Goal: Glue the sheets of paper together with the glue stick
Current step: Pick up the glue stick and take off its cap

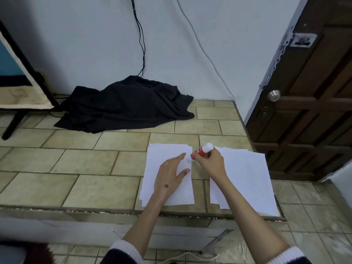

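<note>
Both forearms reach forward from dark sleeves with white cuffs over the tiled platform (pixel 76 161). The left hand (pixel 170 175) lies palm down on the left stack of paper (pixel 167 187), fingers straight and loosely spread, thumb out to the side. The right hand (pixel 208 161) is angled inward, its fingers curled round the red glue stick (pixel 202 149), which tilts with its white end up and its lower tip on the right edge of the left stack. White lettering on the red barrel is too blurred to read. A second stack of paper (pixel 245 178) lies just to the right, under the right forearm.
</note>
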